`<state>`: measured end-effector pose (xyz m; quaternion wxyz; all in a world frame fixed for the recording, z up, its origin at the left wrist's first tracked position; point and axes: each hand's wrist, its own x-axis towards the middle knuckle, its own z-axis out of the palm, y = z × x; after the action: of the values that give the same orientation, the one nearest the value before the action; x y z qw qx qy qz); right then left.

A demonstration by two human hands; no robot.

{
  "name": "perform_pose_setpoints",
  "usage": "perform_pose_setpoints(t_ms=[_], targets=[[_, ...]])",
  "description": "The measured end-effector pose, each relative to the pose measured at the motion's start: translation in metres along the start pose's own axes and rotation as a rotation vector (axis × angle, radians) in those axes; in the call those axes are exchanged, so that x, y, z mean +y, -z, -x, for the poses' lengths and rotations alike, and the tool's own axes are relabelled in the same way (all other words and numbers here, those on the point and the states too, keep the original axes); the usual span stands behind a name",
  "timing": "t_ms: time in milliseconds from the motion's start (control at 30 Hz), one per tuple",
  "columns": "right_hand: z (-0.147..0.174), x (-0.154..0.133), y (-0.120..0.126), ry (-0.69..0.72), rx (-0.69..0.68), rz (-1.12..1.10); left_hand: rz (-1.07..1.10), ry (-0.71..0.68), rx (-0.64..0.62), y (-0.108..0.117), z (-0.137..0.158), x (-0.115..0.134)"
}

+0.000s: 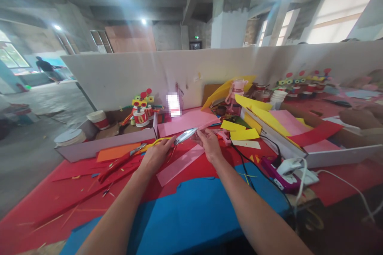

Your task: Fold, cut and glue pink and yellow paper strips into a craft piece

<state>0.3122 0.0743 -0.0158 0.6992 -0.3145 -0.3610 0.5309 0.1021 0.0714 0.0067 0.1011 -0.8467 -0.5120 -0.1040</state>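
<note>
My left hand (158,154) is closed around the handle end of a pair of scissors (184,136), their silver blades pointing right. At the blade tips, my right hand (212,145) has its fingers pinched together; whether they grip the tips or something small is unclear. Under the hands lies a pink paper strip (179,165) on red sheets. Left of my left hand rests a red-handled cutting tool (116,167) with a metal end. A pink glue gun (224,137) sits just beyond my right hand.
Blue sheets (203,207) cover the near edge. A purple power strip (281,175) with cables stands right. Boxes hold paper (317,133) and robot figures (143,109). Yellow strips (243,132) lie ahead, before a white partition (128,71). A person (48,68) is far left.
</note>
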Motion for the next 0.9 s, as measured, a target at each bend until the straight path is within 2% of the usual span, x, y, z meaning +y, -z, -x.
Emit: perform_pose_setpoints(t_ms=[167, 900], targets=[[-0.0039, -0.0059, 0.0052, 0.047, 0.071, -0.029, -0.008, -0.006, -0.005, 0.0025, 0.0016, 0.0001], [-0.0016, 0.0006, 0.0041, 0.038, 0.03, -0.029, -0.008, -0.033, 0.026, 0.0022, 0.0003, -0.0016]])
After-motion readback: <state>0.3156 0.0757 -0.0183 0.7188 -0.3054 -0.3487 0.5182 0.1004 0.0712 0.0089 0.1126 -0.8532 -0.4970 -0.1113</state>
